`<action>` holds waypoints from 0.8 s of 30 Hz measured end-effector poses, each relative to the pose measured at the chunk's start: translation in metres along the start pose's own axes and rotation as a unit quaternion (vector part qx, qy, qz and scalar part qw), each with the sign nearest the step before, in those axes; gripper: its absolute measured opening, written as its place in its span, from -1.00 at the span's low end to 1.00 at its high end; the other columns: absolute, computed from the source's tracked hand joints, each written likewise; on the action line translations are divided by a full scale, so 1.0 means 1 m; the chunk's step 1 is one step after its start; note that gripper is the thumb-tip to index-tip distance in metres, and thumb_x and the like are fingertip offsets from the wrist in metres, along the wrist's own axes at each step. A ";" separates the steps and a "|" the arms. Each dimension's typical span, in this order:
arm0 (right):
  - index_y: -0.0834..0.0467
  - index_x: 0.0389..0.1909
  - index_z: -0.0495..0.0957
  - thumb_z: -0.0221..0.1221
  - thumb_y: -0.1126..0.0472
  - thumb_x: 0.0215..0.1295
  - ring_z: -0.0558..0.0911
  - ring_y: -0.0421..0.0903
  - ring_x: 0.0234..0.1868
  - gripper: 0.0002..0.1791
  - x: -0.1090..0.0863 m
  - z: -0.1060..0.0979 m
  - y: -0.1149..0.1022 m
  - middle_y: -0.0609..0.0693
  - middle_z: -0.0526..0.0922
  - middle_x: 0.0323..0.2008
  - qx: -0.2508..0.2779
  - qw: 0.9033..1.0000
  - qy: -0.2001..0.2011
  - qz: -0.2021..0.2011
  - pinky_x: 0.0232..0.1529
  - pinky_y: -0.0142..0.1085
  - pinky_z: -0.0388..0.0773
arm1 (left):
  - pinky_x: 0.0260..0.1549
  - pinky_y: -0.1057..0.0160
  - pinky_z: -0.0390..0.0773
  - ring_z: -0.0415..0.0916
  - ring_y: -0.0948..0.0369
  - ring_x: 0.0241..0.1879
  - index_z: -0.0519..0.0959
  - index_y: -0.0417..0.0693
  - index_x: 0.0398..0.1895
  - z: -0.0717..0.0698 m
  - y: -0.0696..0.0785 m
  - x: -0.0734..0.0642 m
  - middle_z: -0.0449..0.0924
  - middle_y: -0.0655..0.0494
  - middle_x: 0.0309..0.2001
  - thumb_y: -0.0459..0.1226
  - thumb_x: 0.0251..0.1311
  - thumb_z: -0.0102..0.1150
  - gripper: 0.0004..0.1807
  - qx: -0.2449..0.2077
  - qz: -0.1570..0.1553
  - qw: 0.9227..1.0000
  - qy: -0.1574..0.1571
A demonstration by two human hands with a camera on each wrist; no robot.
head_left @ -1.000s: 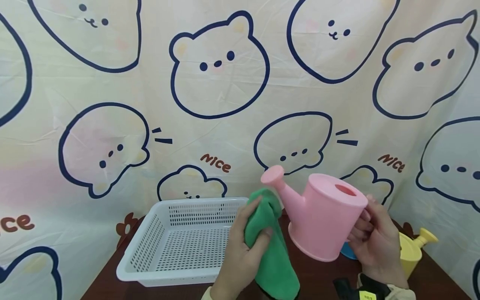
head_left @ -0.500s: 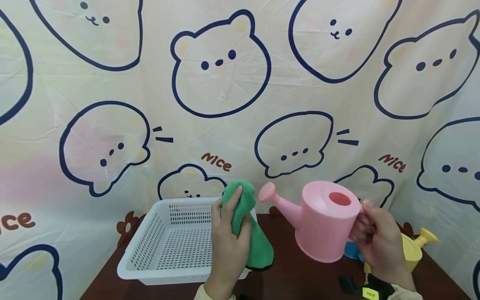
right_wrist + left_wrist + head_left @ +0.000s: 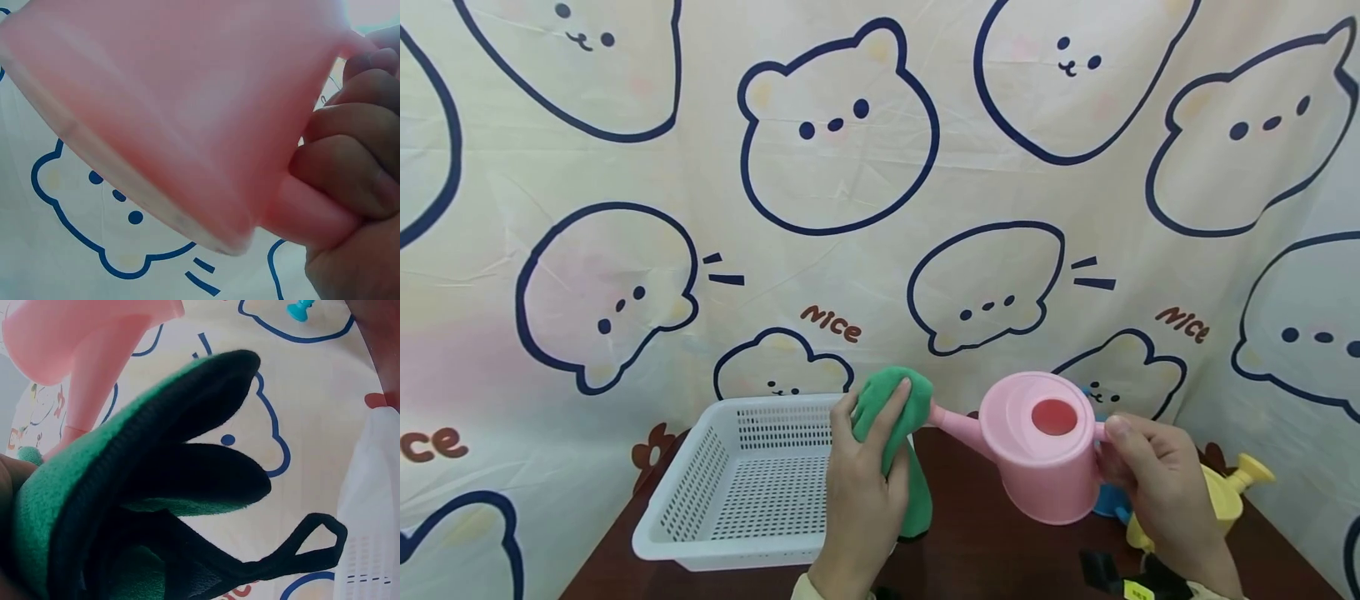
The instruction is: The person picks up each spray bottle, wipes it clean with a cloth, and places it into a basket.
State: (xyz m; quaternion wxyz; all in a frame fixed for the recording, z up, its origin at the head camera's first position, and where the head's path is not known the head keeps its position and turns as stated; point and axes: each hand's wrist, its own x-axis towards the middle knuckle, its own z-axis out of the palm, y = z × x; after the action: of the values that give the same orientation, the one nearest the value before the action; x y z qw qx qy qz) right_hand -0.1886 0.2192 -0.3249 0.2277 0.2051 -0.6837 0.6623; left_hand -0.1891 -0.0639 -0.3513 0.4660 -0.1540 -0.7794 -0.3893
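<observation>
In the head view my right hand (image 3: 1165,492) grips the handle of a pink watering can (image 3: 1045,467), held above the table with its spout pointing left. My left hand (image 3: 868,483) holds a green cloth (image 3: 891,408) with dark edging, bunched at the end of the spout; the cloth hides the spout's tip. The left wrist view shows the cloth's folds and a dark hanging loop (image 3: 319,540). In the right wrist view, fingers (image 3: 350,156) curl round the handle beside the can's body (image 3: 187,112).
A white perforated basket (image 3: 670,533) stands on the dark brown table (image 3: 977,550), left of and behind the left hand. Behind the right hand are a yellow watering can (image 3: 1225,496) and a blue item (image 3: 1111,502), both partly hidden. A patterned cloth backdrop (image 3: 850,275) rises behind.
The left hand and cloth have moved left, then slightly right onto the spout's end. The watering can has tipped so that its top faces me more and its spout sits lower.
</observation>
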 end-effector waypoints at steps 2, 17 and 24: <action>0.20 -0.64 0.33 -0.12 0.42 0.63 0.27 -0.05 -0.64 -0.51 0.000 0.000 0.001 0.03 0.16 -0.68 0.004 1.000 -0.003 -0.004 -0.60 -0.16 0.12 | 0.05 -0.10 0.75 0.55 0.01 0.22 0.51 0.29 0.47 0.000 -0.001 0.000 0.34 -0.16 0.39 -0.50 0.27 0.30 -0.25 -0.006 -0.002 1.000 -0.001; 0.20 -0.54 0.62 -0.05 0.42 0.61 0.32 -0.02 -0.58 -0.54 -0.003 -0.013 0.001 0.03 0.26 -0.67 -0.010 1.000 0.012 0.024 -0.60 -0.19 0.26 | -0.14 0.23 0.68 0.49 0.13 0.11 0.55 0.33 0.42 -0.005 0.001 0.001 0.39 -0.11 0.30 -0.54 0.26 0.26 -0.26 -0.084 -0.068 0.992 -0.060; 0.20 -0.47 0.71 -0.04 0.41 0.61 0.32 -0.05 -0.60 -0.54 -0.004 -0.017 0.002 0.02 0.28 -0.68 -0.009 1.000 0.017 0.023 -0.62 -0.18 0.22 | -0.12 0.22 0.69 0.47 0.12 0.13 0.55 0.34 0.42 -0.006 0.002 0.001 0.39 -0.10 0.30 -0.53 0.27 0.26 -0.26 -0.082 -0.075 0.991 -0.068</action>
State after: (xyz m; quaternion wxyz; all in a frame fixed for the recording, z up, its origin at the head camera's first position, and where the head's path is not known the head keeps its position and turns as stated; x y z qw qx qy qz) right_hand -0.1864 0.2358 -0.3286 0.2257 0.1762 -0.6903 0.6644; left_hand -0.1847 -0.0669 -0.3478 0.3670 -0.1592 -0.7840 -0.4746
